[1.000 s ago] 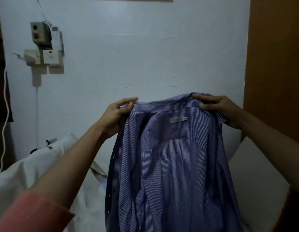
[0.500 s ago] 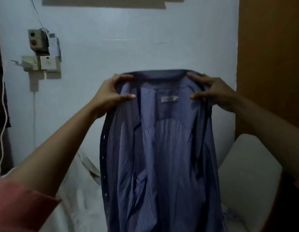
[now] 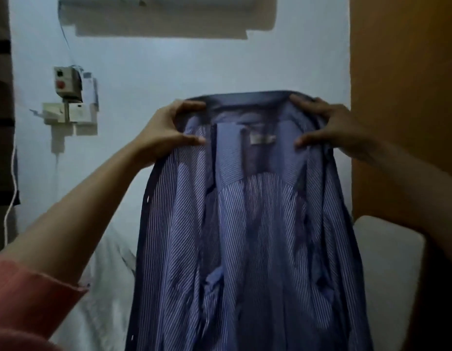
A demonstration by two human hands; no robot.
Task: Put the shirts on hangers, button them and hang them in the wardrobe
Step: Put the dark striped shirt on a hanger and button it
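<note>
A blue shirt with thin white stripes (image 3: 247, 236) hangs open in front of me, its inside and white neck label facing me. My left hand (image 3: 166, 133) grips the collar at the left shoulder, thumb on the near side and fingers over the top. My right hand (image 3: 331, 125) grips the collar at the right shoulder in the same way. The shirt's front edges hang loose, with white buttons showing along the left edge. No hanger is in view.
A white wall is behind the shirt, with a switch box and sockets (image 3: 68, 100) at the left. A brown wooden panel (image 3: 407, 97) stands at the right. White bedding (image 3: 101, 295) lies below left and a pale cushion (image 3: 389, 269) below right.
Both hands have raised the shirt from chest height. Their hold has changed from pinching the collar's top edge to gripping it with thumbs on the near side.
</note>
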